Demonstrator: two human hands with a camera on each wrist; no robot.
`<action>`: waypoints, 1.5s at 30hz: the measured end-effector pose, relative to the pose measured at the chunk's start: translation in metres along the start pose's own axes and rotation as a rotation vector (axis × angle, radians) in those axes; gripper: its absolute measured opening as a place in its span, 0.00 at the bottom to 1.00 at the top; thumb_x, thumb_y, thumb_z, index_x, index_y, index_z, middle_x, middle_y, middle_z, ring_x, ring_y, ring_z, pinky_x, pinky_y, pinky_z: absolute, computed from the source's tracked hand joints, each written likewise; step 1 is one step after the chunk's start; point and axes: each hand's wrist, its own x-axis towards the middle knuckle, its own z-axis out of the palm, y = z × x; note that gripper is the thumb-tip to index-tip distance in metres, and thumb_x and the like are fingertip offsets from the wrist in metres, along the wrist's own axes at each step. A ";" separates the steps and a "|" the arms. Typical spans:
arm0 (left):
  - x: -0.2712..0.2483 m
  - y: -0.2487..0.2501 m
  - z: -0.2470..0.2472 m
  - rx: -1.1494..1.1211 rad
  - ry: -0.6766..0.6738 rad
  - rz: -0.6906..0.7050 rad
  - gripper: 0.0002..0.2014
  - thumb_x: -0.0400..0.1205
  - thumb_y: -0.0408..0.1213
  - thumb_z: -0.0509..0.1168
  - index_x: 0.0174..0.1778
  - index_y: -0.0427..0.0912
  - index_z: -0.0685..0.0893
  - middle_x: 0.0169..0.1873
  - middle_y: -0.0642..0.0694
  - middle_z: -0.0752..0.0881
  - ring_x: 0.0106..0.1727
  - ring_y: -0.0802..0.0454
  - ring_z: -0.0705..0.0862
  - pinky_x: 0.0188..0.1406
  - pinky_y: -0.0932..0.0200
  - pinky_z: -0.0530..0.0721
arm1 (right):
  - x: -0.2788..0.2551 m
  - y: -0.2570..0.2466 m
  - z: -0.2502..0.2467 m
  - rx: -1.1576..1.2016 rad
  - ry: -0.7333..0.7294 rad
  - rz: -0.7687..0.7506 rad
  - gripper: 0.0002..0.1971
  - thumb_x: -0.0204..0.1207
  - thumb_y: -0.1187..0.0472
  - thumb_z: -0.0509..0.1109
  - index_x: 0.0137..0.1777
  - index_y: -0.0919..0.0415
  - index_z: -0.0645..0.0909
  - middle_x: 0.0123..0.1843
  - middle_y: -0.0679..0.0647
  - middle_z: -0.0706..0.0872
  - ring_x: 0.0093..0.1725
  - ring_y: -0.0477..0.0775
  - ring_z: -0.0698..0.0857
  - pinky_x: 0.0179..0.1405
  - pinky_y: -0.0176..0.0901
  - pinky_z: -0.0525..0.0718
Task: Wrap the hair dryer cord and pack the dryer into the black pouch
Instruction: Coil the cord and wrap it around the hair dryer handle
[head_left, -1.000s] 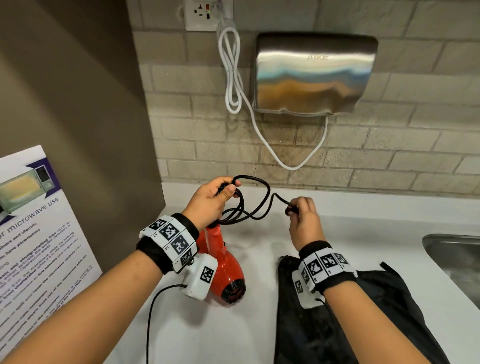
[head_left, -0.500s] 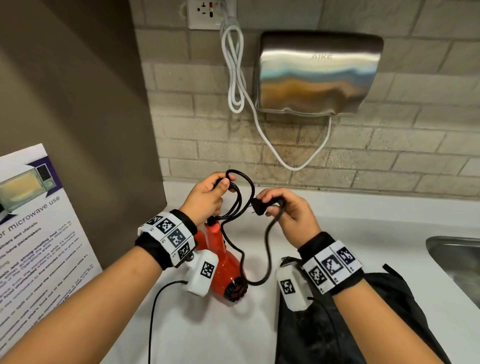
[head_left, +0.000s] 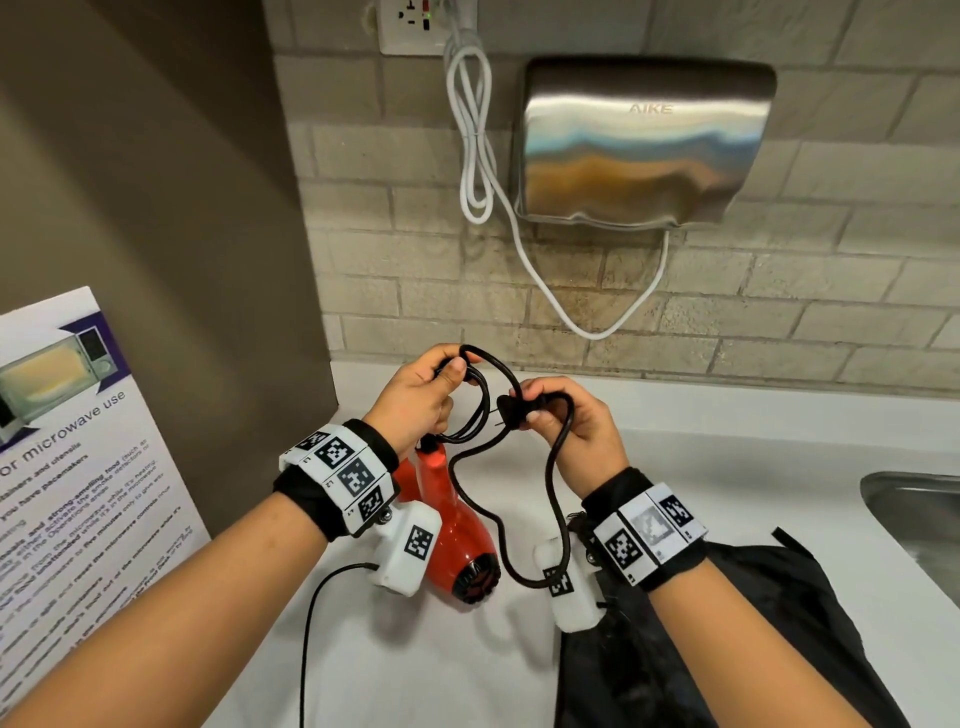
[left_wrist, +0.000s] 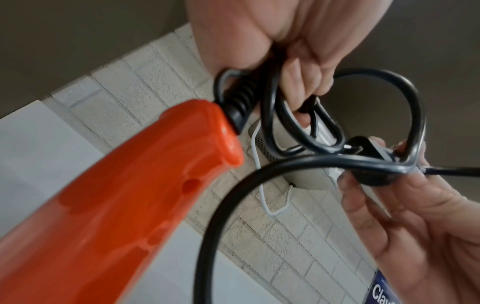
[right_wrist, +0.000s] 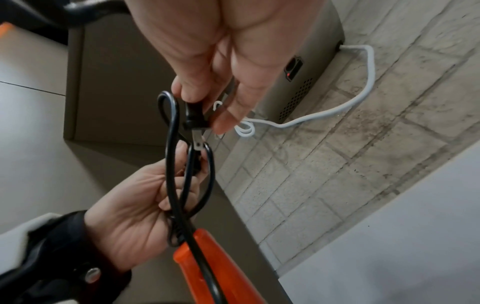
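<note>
black pouch (head_left: 779, 623) flat beside dryer (head_left: 457, 525)

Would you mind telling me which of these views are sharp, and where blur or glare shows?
Head view: sharp, with banded reflections on the steel hand dryer. Left wrist view: the orange hair dryer handle is close and soft, and the right hand is blurred. Right wrist view: the plug is fairly crisp; the frame edges are soft.
</note>
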 end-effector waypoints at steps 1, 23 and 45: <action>0.000 0.000 0.000 0.001 0.003 0.004 0.10 0.86 0.35 0.52 0.44 0.49 0.77 0.23 0.62 0.81 0.14 0.64 0.58 0.14 0.71 0.55 | -0.001 0.001 -0.001 0.010 -0.003 0.001 0.19 0.67 0.74 0.61 0.40 0.48 0.83 0.41 0.40 0.88 0.43 0.42 0.86 0.43 0.34 0.85; -0.003 -0.001 0.025 0.008 -0.069 -0.043 0.11 0.86 0.34 0.53 0.46 0.47 0.79 0.14 0.56 0.73 0.11 0.64 0.59 0.13 0.74 0.56 | 0.014 -0.003 0.022 -0.594 0.091 -0.104 0.20 0.62 0.74 0.71 0.44 0.51 0.68 0.44 0.46 0.71 0.42 0.33 0.73 0.42 0.16 0.70; -0.014 0.000 0.001 -0.015 0.037 0.002 0.10 0.86 0.37 0.51 0.50 0.44 0.79 0.31 0.51 0.77 0.13 0.63 0.59 0.13 0.71 0.58 | -0.001 0.038 -0.072 -1.165 -0.268 0.337 0.10 0.83 0.57 0.54 0.51 0.61 0.76 0.44 0.60 0.83 0.45 0.61 0.81 0.41 0.49 0.77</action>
